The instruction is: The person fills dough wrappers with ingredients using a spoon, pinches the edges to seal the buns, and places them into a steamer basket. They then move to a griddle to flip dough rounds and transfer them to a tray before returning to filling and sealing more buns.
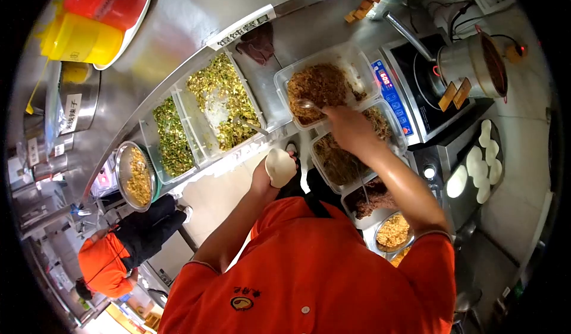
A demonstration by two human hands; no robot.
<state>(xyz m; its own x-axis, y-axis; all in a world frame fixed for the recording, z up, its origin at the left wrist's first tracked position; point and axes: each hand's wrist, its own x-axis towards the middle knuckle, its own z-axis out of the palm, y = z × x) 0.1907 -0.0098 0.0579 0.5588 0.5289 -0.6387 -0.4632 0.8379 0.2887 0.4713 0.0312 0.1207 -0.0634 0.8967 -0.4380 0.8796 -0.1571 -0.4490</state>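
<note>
My left hand (261,180) holds a round, pale dough wrapper (281,167), cupped in the palm over the gap between the counters. My right hand (352,129) is closed on the handle of a metal spoon (306,104). The spoon's bowl touches brown minced filling (321,84) in a clear plastic tub (364,75). Under my right forearm lies a second tub with darker, shredded filling (336,160), partly covered by the arm. Beside it, dark red filling (380,196) has a thin-handled utensil in it.
Chopped green filling (171,135) and yellow-green filling (220,96) fill bins at left, near a colander (124,169). A pot (473,66) sits by an induction cooker (419,108). Dough rounds (477,161) lie on a dark tray at right. A co-worker (107,262) stands lower left.
</note>
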